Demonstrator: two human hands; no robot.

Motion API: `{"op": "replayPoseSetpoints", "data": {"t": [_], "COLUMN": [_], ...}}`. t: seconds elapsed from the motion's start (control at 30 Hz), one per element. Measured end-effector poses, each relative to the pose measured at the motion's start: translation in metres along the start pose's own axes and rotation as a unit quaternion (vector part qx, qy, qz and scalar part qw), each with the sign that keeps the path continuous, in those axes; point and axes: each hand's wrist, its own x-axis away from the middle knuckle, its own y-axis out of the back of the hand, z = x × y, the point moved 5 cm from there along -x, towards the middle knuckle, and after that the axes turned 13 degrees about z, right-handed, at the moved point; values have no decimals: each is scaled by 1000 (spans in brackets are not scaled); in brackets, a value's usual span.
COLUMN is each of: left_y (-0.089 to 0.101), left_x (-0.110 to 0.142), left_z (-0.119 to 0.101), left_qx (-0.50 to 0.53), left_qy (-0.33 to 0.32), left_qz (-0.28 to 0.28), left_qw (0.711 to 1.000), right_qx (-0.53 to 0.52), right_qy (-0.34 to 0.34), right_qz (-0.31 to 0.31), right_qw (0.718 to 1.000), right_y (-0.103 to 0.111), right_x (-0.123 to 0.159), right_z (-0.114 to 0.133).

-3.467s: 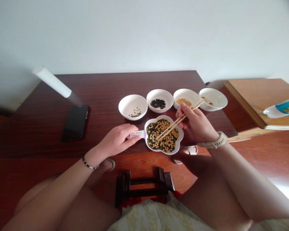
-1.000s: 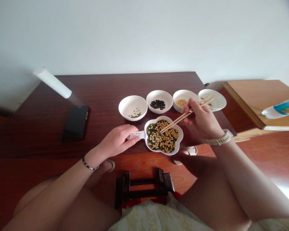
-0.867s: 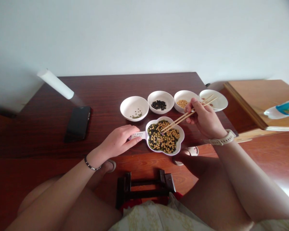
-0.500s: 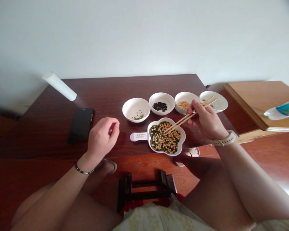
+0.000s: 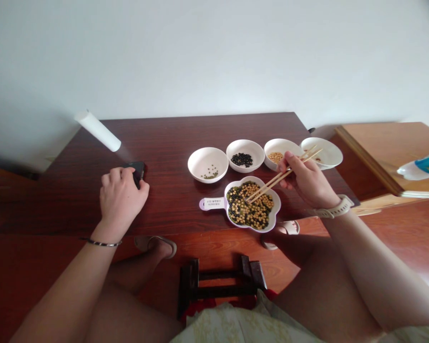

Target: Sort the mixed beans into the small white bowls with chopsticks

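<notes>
My left hand (image 5: pixel 123 197) lies over a black phone (image 5: pixel 139 170) on the table, its thumb along the near right edge and its fingers curled across the top. Most of the phone is hidden under it. Held in my right hand (image 5: pixel 303 178) is a pair of chopsticks (image 5: pixel 271 182), whose tips touch the mixed beans (image 5: pixel 248 209). Those black, yellow and green beans fill a flower-shaped dish (image 5: pixel 277 202) with a labelled handle (image 5: pixel 212 204). Behind it stand a bowl with green beans (image 5: pixel 209 155), a bowl with black beans (image 5: pixel 246 145) and a bowl with yellow beans (image 5: pixel 282 144).
Another white bowl (image 5: pixel 329 150) with a few brownish bits stands at the right end of the row. A white cylinder (image 5: pixel 100 132) lies at the table's (image 5: pixel 171 133) back left. Right of the table, a bottle (image 5: pixel 422 166) lies on a wooden cabinet (image 5: pixel 386 143).
My left hand has moved left from beside the phone onto it. My right hand still holds the chopsticks in the dish. The whole view has shifted slightly.
</notes>
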Motion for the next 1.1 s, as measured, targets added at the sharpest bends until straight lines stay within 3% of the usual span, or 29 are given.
{"op": "replayPoseSetpoints", "data": {"t": [0.17, 0.47, 0.67, 0.83, 1.1], "left_y": [-1, 2, 17, 16, 19], "left_x": [-2, 1, 24, 40, 44], "left_z": [-2, -16, -65, -99, -114], "left_qx": [1, 29, 124, 248, 319], "left_qy": [-3, 13, -138, -264, -321], "left_qz": [7, -30, -45, 45, 104], "left_qw": [1000, 999, 982, 931, 886], "right_qx": [3, 1, -3, 16, 46], "right_qy": [2, 17, 12, 5, 8], "right_qz": [-3, 4, -17, -20, -32], "right_qw": [1000, 1000, 1000, 1000, 998], "right_y": [-2, -5, 1, 8, 10], "right_x": [0, 0, -1, 2, 5], "right_z": [0, 1, 1, 2, 5]}}
